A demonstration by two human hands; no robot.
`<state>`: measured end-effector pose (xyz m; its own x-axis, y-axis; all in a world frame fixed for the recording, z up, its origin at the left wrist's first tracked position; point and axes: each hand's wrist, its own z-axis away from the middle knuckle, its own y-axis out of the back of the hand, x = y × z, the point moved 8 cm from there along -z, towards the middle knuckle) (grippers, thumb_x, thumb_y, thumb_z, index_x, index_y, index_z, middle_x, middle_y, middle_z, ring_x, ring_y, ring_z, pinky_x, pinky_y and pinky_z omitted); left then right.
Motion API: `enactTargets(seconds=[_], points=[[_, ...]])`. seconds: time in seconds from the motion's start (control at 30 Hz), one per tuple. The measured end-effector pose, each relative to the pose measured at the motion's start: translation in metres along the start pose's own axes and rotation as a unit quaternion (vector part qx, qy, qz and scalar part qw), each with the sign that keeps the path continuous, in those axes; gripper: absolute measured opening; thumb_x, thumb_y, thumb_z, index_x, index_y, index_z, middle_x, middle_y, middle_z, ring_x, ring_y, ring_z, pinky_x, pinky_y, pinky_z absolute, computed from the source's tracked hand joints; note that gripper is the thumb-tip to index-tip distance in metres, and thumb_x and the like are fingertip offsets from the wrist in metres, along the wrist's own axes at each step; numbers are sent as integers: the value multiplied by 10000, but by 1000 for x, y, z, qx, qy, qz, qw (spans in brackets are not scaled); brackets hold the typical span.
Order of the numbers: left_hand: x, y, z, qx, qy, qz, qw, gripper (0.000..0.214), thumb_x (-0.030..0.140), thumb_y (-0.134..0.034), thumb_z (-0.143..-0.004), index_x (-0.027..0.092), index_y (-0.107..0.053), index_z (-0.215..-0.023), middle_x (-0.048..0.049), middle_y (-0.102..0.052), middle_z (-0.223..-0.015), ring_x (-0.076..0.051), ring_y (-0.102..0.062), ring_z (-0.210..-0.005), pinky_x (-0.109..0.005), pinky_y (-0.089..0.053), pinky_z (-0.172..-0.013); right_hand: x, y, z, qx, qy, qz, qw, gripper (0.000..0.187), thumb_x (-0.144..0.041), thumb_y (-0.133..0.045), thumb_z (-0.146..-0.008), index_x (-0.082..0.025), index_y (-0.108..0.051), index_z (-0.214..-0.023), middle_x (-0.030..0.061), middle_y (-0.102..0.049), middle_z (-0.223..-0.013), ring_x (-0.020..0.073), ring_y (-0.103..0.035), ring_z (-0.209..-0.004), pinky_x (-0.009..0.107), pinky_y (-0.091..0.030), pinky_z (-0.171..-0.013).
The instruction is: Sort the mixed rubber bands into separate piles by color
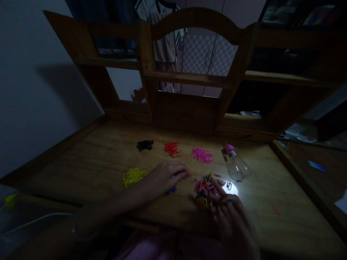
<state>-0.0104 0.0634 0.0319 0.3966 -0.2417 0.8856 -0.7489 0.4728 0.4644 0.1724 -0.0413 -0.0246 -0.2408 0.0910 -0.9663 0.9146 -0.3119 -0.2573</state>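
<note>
My left hand (165,177) lies palm down on the wooden desk (108,151), fingers curled over small blue bands (171,190) that peek out beneath it. My right hand (230,216) reaches into a mixed, many-coloured pile of small rubber bands (204,186), fingertips pinched at its edge; what they grip is too small to name. Sorted heaps lie around: yellow (132,176) by my left hand, black (144,144), red (172,148) and pink (202,155) farther back.
A clear plastic bottle with a pink cap (235,164) lies on its side right of the pink heap, a bright light patch beside it. A wooden hutch with shelves (189,79) rises at the desk's back. The room is dark.
</note>
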Motion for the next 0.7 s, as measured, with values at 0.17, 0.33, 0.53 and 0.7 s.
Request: enactTargets(seconds=[0.17, 0.33, 0.53, 0.7], points=[[-15, 61, -21, 120, 30, -53, 991, 268, 354, -578, -909, 147, -634, -1068, -70, -635, -1096, -215, -612, -982, -385, -517, -850, -9, 8, -3, 68, 2, 92, 993, 189, -383, -638, -842, -213, -679, -915, 80, -638, -1276, 268, -601, -1125, 341, -503, -869], [-13, 72, -27, 118, 36, -54, 991, 348, 354, -579, -913, 147, -575, -1193, -87, -591, -1198, -241, -604, -1033, -428, -532, -861, -17, 10, -1, 106, 30, 147, 983, 272, -447, -622, -834, -199, -686, -924, 79, -701, -1100, 253, -637, -981, 334, -508, -786], [-1, 59, -15, 88, 26, -35, 995, 316, 345, -587, -909, 149, -603, -1157, -88, -614, -1170, -222, -612, -1019, -415, -522, -869, -23, 2, 1, 139, 21, 221, 965, 323, -491, -647, -806, -183, -672, -900, 42, -690, -851, 219, -641, -825, 273, -498, -702], [9, -9, 17, 10, 0, 31, 999, 273, 396, -682, -830, 245, -708, -1056, -13, -710, -1000, -176, -650, -928, -299, -495, -860, -24, -9, 3, 110, 47, 241, 963, 277, -456, -646, -816, -192, -690, -886, 55, -705, -907, 224, -645, -849, 287, -497, -737]])
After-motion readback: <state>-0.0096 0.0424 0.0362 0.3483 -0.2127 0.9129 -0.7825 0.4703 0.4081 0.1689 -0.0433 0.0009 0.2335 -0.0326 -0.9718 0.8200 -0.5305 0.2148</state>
